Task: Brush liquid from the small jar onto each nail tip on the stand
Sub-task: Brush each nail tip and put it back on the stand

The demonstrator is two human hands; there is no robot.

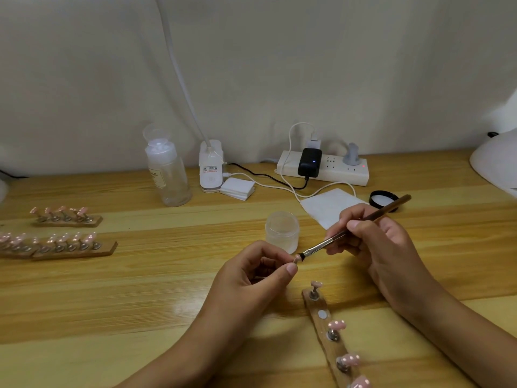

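My left hand (256, 271) pinches a small pink nail tip (297, 258) on its peg, lifted off the table. In my right hand (375, 239) is a brown-handled brush (361, 224), and its dark bristles touch that nail tip. The small clear jar (282, 231) stands open just behind the brush head. A wooden stand (321, 326) runs toward the lower right with several pink nail tips (337, 325) on pegs and one bare metal socket (322, 314).
Two more wooden stands with pink tips (70, 242) lie at the left. At the back stand a clear bottle (167, 175), a lamp base (211, 166), white pads (237, 188) and a power strip (324, 169). A white sheet (327, 205) and black jar lid (383, 198) lie right of the jar.
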